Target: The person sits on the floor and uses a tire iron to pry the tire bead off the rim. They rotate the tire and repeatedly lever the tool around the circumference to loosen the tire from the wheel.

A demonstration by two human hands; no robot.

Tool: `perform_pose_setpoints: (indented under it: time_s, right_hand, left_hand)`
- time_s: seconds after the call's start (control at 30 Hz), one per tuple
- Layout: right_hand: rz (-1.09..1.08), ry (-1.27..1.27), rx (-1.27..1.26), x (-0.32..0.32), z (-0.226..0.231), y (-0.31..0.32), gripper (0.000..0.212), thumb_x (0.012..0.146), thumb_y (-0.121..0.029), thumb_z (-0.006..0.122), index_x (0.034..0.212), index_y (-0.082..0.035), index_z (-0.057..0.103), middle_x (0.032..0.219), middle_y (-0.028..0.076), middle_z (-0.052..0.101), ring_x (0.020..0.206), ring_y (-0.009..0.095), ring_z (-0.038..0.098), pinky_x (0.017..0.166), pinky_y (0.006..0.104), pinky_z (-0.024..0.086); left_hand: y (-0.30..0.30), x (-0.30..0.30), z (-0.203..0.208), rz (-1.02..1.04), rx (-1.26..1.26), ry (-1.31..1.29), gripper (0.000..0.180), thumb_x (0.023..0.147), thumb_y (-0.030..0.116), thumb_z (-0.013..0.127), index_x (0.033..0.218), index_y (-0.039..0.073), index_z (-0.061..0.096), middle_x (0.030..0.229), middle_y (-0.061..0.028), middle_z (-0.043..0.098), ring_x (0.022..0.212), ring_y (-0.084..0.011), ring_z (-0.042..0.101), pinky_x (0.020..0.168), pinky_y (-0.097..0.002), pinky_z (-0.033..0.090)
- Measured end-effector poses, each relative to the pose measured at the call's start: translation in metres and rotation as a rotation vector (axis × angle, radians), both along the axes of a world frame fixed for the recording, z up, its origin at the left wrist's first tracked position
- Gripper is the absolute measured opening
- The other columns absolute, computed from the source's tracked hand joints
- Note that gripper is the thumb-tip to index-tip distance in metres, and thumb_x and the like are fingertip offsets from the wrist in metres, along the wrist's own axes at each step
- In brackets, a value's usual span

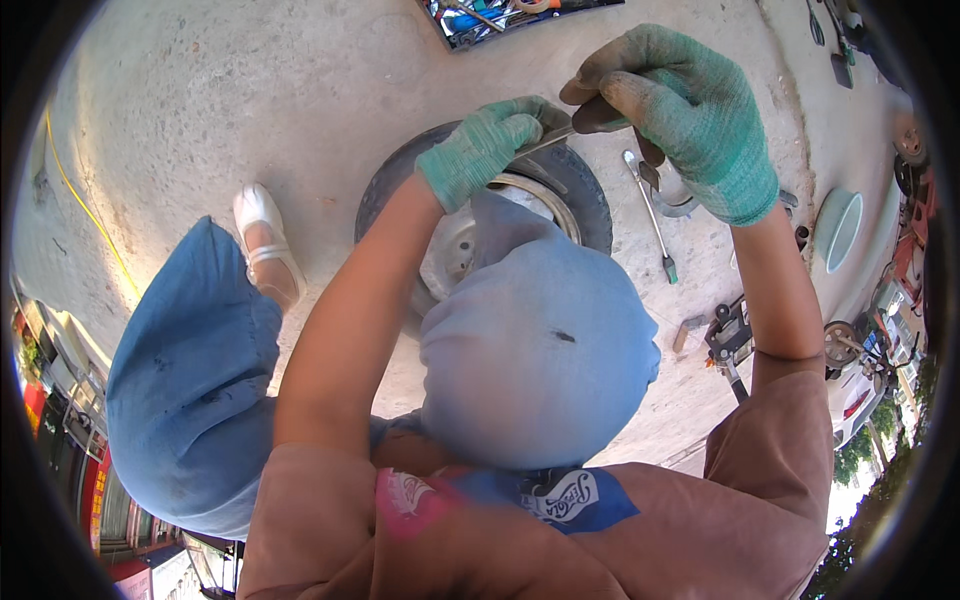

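Note:
A car tyre on a steel wheel lies flat on the ground in front of me, partly covered by my blue trouser knee. My left hand, in a green knitted glove with a darkened palm, is closed over the tyre's far side. A thin metal bar slants out from under its fingers toward my right hand. My right hand, in a matching glove, is raised to the right of the tyre with its fingers curled together at the bar's far end. The bar's tip is hidden there.
A tray of hand tools is at the far edge. Right of the tyre lie a long wrench and a curved metal piece. A jack-like metal device and a pale green basin are farther right. A yellow cord runs at left.

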State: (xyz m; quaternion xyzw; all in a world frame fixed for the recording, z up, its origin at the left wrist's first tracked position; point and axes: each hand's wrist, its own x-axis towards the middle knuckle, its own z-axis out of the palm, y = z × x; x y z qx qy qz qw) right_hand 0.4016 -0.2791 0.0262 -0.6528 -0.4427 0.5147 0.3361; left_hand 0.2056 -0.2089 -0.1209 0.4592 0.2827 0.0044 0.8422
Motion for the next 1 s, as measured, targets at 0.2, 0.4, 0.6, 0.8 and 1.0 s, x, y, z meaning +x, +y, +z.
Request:
perform_pose_setpoints:
  time_s: [0.2, 0.4, 0.6, 0.8, 1.0]
  right_hand:
    - [-0.148, 0.363, -0.033, -0.054, 0.003, 0.048, 0.010, 0.087, -0.005, 0.061, 0.093, 0.001, 0.066, 0.080, 0.018, 0.069, 0.072, 0.029, 0.070, 0.067, 0.0368, 0.057]
    - [0.410, -0.227, 0.300, -0.086, -0.005, 0.092, 0.026, 0.086, -0.027, 0.063, 0.086, -0.003, 0.072, 0.068, 0.020, 0.064, 0.064, 0.030, 0.067, 0.062, 0.0391, 0.055]
    - [0.423, -0.012, -0.325, -0.042, 0.032, 0.072, 0.010, 0.084, -0.010, 0.066, 0.089, -0.002, 0.067, 0.087, 0.016, 0.071, 0.082, 0.022, 0.070, 0.070, 0.0331, 0.055]
    - [0.475, -0.326, -0.924, -0.056, 0.036, 0.114, 0.027, 0.082, -0.008, 0.068, 0.106, 0.003, 0.064, 0.093, 0.020, 0.070, 0.088, 0.027, 0.070, 0.078, 0.0348, 0.056]
    - [0.379, -0.358, -0.944, -0.063, 0.034, 0.141, 0.014, 0.086, 0.001, 0.062, 0.099, 0.004, 0.062, 0.087, 0.019, 0.068, 0.081, 0.023, 0.070, 0.072, 0.0346, 0.055]
  left_hand:
    - [0.028, -0.001, 0.031, -0.170, 0.428, -0.008, 0.044, 0.093, 0.046, 0.061, 0.109, 0.006, 0.071, 0.094, -0.0091, 0.073, 0.086, -0.0210, 0.068, 0.076, -0.0347, 0.055]
    - [0.031, -0.047, 0.011, 0.032, 0.449, -0.069, 0.044, 0.090, 0.047, 0.062, 0.104, 0.007, 0.072, 0.092, -0.0114, 0.073, 0.086, -0.0252, 0.069, 0.076, -0.0386, 0.055]
    - [-0.013, -0.013, 0.018, -0.069, 0.584, -0.054, 0.043, 0.087, 0.049, 0.063, 0.098, 0.008, 0.072, 0.089, -0.0138, 0.073, 0.085, -0.0294, 0.070, 0.077, -0.0425, 0.055]
    - [-0.009, 0.022, 0.042, -0.410, 0.563, 0.118, 0.039, 0.085, 0.046, 0.063, 0.093, 0.010, 0.074, 0.087, -0.0157, 0.073, 0.086, -0.0325, 0.071, 0.078, -0.0461, 0.055]
    - [0.019, 0.017, 0.052, -0.043, 0.212, 0.116, 0.026, 0.086, 0.032, 0.067, 0.092, 0.007, 0.071, 0.085, -0.0130, 0.073, 0.083, -0.0292, 0.072, 0.073, -0.0406, 0.056]
